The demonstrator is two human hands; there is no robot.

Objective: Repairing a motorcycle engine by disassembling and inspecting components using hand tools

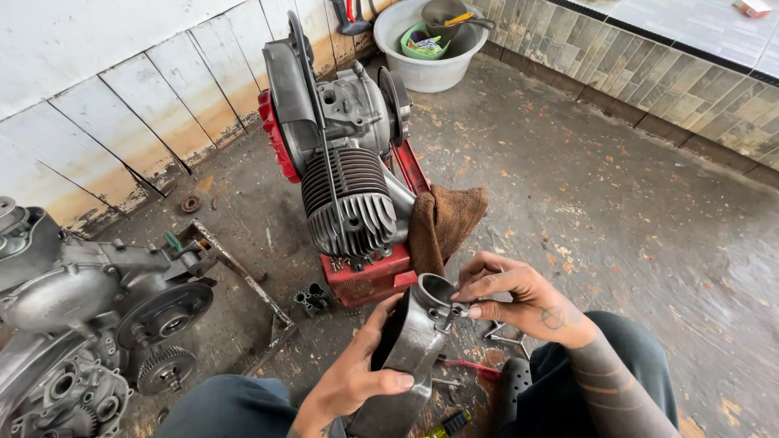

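Your left hand (357, 375) grips the grey curved metal casing (414, 345), your right hand's fingertips (475, 311) pinch its rim, with bare concrete floor (617, 219) rightward.

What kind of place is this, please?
Probably a small, informal engine repair workshop. An air-cooled engine with cooling fins stands on a red stand, more engine parts lie on the stained concrete floor, and the left hand and right hand hold a grey metal part.

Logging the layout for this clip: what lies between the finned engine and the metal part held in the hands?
In the head view, a brown rag draped over the red stand lies between the finned engine and the metal part.
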